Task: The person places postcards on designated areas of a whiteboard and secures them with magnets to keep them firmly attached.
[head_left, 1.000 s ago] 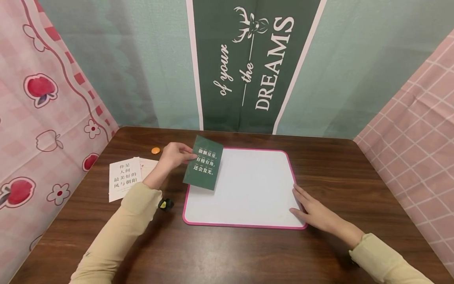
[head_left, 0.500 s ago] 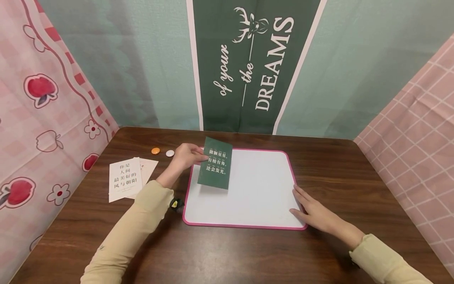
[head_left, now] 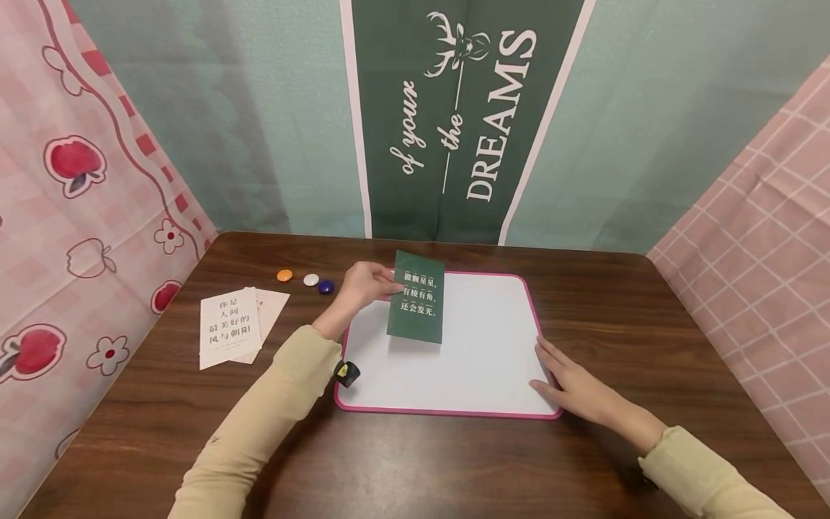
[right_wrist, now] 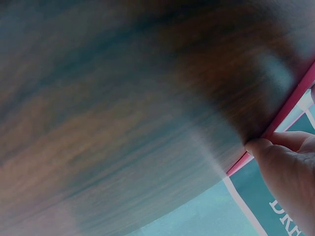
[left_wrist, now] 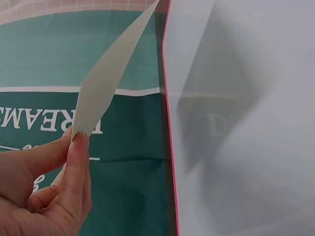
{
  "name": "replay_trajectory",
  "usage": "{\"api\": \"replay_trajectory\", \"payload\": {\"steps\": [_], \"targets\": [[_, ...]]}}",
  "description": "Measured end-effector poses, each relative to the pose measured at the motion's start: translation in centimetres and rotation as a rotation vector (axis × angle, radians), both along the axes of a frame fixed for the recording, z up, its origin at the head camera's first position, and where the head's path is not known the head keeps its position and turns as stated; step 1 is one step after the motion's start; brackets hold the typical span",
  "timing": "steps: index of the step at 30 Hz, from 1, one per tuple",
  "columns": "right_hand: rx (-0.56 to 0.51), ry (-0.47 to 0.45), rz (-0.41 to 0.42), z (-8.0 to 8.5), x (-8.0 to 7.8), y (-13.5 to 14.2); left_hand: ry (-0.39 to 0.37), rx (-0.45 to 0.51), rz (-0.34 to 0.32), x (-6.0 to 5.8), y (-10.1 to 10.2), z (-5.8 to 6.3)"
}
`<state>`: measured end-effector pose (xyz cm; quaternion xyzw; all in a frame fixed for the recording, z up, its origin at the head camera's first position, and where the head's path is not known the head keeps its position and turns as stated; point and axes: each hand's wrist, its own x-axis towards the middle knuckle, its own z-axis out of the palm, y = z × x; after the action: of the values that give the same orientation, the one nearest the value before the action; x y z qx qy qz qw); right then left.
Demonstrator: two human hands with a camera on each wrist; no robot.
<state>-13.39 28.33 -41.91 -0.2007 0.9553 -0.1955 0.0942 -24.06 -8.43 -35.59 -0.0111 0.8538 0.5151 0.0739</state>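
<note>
My left hand [head_left: 366,285] pinches a dark green card [head_left: 418,317] with white writing by its left edge, thumb against fingers. The card is held tilted over the left half of a whiteboard [head_left: 486,346] with a pink frame. Its pale back [left_wrist: 106,73] shows in the left wrist view, and its shadow falls on the board surface. At the board's lower right corner, my right hand [head_left: 573,386] rests with fingers extended along the frame and thumb over the white surface. From the right wrist, that hand [right_wrist: 288,172] is seen touching the pink frame [right_wrist: 290,105].
Left of the board lie a white card [head_left: 228,328] with writing and a pinkish card [head_left: 271,317] partly under it. Along the back left sit an orange round magnet [head_left: 284,275], a white one [head_left: 311,280] and a blue one [head_left: 326,287]. Curtains [head_left: 285,144] stand behind the wooden table [head_left: 415,461].
My left hand has carried the green card rightward, further over the whiteboard, uncovering the white and blue round magnets. The right hand has stayed at the board's edge.
</note>
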Motion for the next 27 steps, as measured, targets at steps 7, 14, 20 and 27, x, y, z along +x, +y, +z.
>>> {"api": "replay_trajectory", "payload": {"steps": [7, 14, 20, 27], "targets": [[0.001, 0.005, 0.006, 0.0, 0.0, -0.1, -0.032, 0.046, 0.019, -0.2, 1.5, -0.4], [-0.003, 0.008, 0.007, -0.1, -0.1, 0.0, -0.052, 0.057, 0.006, -0.6, 3.1, -0.9], [-0.004, 0.015, 0.017, -0.1, -0.1, -0.1, -0.056, 0.081, -0.013, -0.7, 4.5, -1.4], [0.002, 0.023, 0.020, -0.1, -0.1, -0.1, -0.048, 0.075, -0.014, -0.6, 6.1, -1.6]]}}
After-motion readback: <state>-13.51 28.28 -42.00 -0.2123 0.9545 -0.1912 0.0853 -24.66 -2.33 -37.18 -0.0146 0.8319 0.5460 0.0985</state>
